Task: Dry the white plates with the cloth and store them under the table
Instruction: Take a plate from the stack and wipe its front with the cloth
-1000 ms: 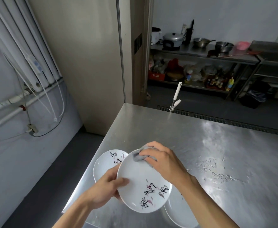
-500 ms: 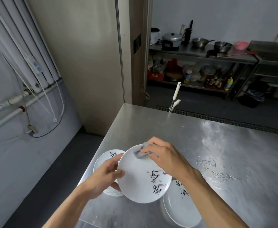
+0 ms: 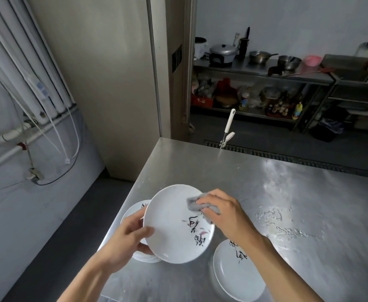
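Observation:
My left hand [image 3: 129,236] grips the left rim of a white plate [image 3: 170,227] with dark painted characters, held tilted above the steel table [image 3: 265,192]. Against the plate's upper right face my right hand [image 3: 224,212] presses a small grey cloth [image 3: 197,202]. Behind the held plate, at the table's left edge, a stack of white plates [image 3: 136,209] is partly hidden. A second stack of white plates [image 3: 233,277] sits at the near edge under my right forearm.
Water drops [image 3: 283,225] lie on the table to the right of my hands. A white-handled tool [image 3: 228,129] stands at the table's far edge. Beyond it, shelves [image 3: 265,73] hold pots and bottles. Pipes and cables [image 3: 26,127] run along the left wall.
The held plate has turned, so its painted characters moved from the bottom to the right side. My right hand with the cloth shifted from the top rim toward the plate's right.

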